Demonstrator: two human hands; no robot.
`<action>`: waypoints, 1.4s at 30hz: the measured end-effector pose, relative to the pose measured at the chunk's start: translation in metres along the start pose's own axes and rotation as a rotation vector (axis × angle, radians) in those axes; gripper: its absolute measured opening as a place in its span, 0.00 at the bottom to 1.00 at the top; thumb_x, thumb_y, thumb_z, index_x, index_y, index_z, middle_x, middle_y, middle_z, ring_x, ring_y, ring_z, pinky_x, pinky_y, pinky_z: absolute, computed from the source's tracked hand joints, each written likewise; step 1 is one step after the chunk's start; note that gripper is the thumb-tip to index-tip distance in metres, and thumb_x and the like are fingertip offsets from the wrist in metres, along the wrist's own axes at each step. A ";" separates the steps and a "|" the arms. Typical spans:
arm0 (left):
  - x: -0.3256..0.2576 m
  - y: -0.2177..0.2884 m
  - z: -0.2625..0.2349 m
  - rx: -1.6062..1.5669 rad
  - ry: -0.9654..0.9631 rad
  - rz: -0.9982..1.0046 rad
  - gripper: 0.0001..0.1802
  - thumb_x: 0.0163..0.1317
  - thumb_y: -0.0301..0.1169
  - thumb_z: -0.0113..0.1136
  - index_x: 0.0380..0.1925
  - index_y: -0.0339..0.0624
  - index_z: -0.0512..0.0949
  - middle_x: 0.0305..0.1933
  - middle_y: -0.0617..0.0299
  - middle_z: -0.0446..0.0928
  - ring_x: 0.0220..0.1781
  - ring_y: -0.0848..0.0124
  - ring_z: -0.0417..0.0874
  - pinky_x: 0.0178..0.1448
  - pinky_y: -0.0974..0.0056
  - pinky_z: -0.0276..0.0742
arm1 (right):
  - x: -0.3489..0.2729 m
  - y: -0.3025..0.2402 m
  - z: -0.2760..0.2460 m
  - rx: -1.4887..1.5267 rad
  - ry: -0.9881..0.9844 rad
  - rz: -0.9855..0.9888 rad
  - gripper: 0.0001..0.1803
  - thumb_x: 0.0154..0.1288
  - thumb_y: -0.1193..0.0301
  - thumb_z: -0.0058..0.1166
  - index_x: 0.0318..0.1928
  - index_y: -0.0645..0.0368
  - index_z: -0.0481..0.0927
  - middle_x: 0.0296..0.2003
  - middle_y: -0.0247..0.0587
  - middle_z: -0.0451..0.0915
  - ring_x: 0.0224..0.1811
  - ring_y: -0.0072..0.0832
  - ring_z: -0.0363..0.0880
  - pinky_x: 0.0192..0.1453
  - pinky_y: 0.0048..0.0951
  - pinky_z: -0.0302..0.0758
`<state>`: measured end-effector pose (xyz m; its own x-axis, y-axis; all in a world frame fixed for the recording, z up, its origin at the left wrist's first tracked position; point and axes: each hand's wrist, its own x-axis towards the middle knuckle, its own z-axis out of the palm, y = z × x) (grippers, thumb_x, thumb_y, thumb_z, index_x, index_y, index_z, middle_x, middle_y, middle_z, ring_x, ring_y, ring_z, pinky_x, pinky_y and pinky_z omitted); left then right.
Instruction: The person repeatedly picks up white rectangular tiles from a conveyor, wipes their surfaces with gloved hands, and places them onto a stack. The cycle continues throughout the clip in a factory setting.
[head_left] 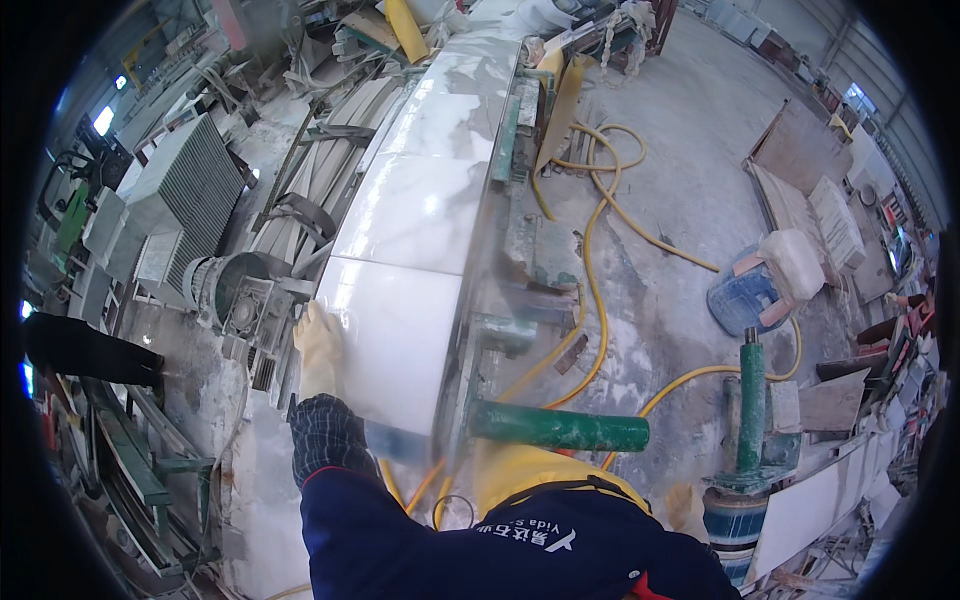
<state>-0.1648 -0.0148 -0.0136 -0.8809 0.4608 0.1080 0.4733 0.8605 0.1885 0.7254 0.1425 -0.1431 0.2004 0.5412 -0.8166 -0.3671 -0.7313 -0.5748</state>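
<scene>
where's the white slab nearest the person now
Left of centre in the head view, the white slab lies right of the gloved left hand, left of the horizontal green bar.

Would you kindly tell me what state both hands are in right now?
Left hand: at the left edge of the white slab; whether it grips cannot be told.
Right hand: lowered; open or closed cannot be told.

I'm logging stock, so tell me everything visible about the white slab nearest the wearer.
The nearest slab is white and glossy, like polished stone, with bright reflections. It lies flat at the near end of a row, a thin seam dividing it from the next slab. The gloved left hand rests at its left edge; its underside is hidden.
</scene>
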 end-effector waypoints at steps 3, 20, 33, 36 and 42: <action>-0.009 -0.011 0.000 -0.010 0.027 0.056 0.32 0.72 0.43 0.48 0.70 0.36 0.63 0.68 0.41 0.72 0.72 0.49 0.69 0.77 0.46 0.56 | 0.027 0.004 -0.016 0.048 -0.436 0.050 0.29 0.78 0.50 0.42 0.69 0.54 0.71 0.72 0.44 0.66 0.73 0.43 0.67 0.70 0.43 0.68; -0.148 -0.099 -0.064 0.084 -0.054 0.036 0.26 0.72 0.36 0.46 0.68 0.36 0.67 0.66 0.44 0.74 0.69 0.53 0.73 0.76 0.49 0.59 | -0.028 -0.058 0.184 -0.258 -0.281 -0.030 0.31 0.78 0.56 0.47 0.74 0.55 0.62 0.71 0.47 0.69 0.69 0.43 0.72 0.68 0.41 0.74; -0.150 0.069 -0.003 -0.399 0.435 -0.861 0.33 0.66 0.43 0.55 0.68 0.39 0.66 0.67 0.42 0.67 0.66 0.46 0.74 0.72 0.51 0.67 | -0.009 -0.079 0.254 0.049 -0.589 -0.014 0.28 0.80 0.56 0.42 0.74 0.51 0.64 0.75 0.37 0.64 0.76 0.34 0.63 0.76 0.39 0.65; -0.149 0.077 -0.004 -0.199 0.502 -0.851 0.31 0.65 0.42 0.56 0.66 0.42 0.67 0.67 0.41 0.67 0.63 0.47 0.76 0.68 0.52 0.71 | -0.024 -0.064 0.284 -0.038 -0.570 -0.021 0.27 0.79 0.56 0.44 0.73 0.51 0.65 0.74 0.40 0.65 0.75 0.36 0.65 0.74 0.37 0.68; -0.147 0.076 0.003 -0.221 0.390 -0.909 0.31 0.67 0.41 0.53 0.68 0.43 0.65 0.69 0.41 0.66 0.68 0.48 0.72 0.72 0.53 0.67 | -0.047 -0.024 0.290 -0.118 -0.477 0.090 0.27 0.79 0.58 0.46 0.72 0.56 0.66 0.71 0.46 0.69 0.72 0.41 0.68 0.72 0.38 0.71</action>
<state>0.0007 -0.0170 -0.0181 -0.8631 -0.4861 0.1373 -0.3505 0.7720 0.5302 0.4613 0.2549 -0.0762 -0.2755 0.5834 -0.7640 -0.2526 -0.8108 -0.5280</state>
